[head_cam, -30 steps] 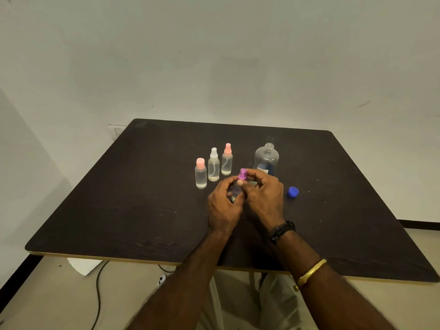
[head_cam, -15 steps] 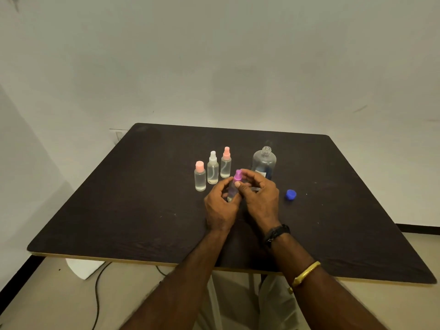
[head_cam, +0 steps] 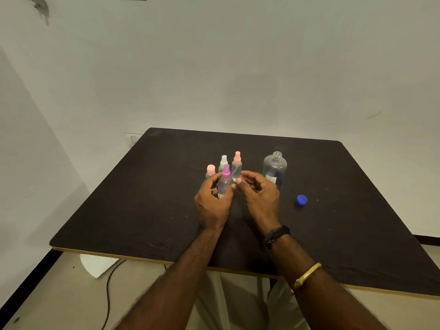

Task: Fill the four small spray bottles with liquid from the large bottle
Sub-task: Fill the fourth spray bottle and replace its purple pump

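My left hand [head_cam: 212,204] holds a small clear spray bottle with a purple top [head_cam: 225,181], upright, above the dark table [head_cam: 142,198]. Just to its right my right hand [head_cam: 259,196] hovers with curled, parted fingers and nothing in it. Behind my hands stand three small spray bottles: one with a pink cap [head_cam: 210,170], partly hidden, one with a white top [head_cam: 224,161] and one with a pink sprayer [head_cam: 237,164]. The large clear bottle [head_cam: 274,168] stands uncapped at the right, nearly empty, with a label low on it.
The large bottle's blue cap [head_cam: 301,200] lies on the table to the right of my right hand. The table's front edge runs across the lower view, with a cable [head_cam: 108,289] and floor below. White walls close in behind and at left.
My right hand has let go of the purple top and drawn away to the right. My left hand has carried the bottle a little left, toward the three standing bottles.
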{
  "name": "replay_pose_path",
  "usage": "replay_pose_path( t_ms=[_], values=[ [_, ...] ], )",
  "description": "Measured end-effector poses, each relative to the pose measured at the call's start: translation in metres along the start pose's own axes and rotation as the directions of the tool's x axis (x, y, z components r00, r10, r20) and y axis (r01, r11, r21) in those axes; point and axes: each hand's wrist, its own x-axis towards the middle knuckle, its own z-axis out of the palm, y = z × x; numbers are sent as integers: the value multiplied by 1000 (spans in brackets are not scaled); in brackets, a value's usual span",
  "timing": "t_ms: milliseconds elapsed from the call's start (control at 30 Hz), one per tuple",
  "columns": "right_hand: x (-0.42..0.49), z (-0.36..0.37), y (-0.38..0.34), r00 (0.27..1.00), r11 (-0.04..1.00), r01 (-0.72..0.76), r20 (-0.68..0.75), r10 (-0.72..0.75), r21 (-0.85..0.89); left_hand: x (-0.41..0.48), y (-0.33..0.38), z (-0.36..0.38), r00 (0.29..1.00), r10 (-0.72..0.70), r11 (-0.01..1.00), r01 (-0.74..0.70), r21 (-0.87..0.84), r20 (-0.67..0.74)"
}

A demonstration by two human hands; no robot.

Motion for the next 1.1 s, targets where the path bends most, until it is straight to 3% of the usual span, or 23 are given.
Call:
replay_pose_path(
  t_ms=[367, 1100],
  values=[
    [-9, 37, 0, 996, 1000, -20, 83, 21, -8, 15, -18, -42, 993, -49, 996, 56, 66, -103],
    [-19, 48, 0, 988, 997, -50, 142, 57, -51, 20, -28, -52, 983, -184, 980, 182, 79, 21]
  ],
)
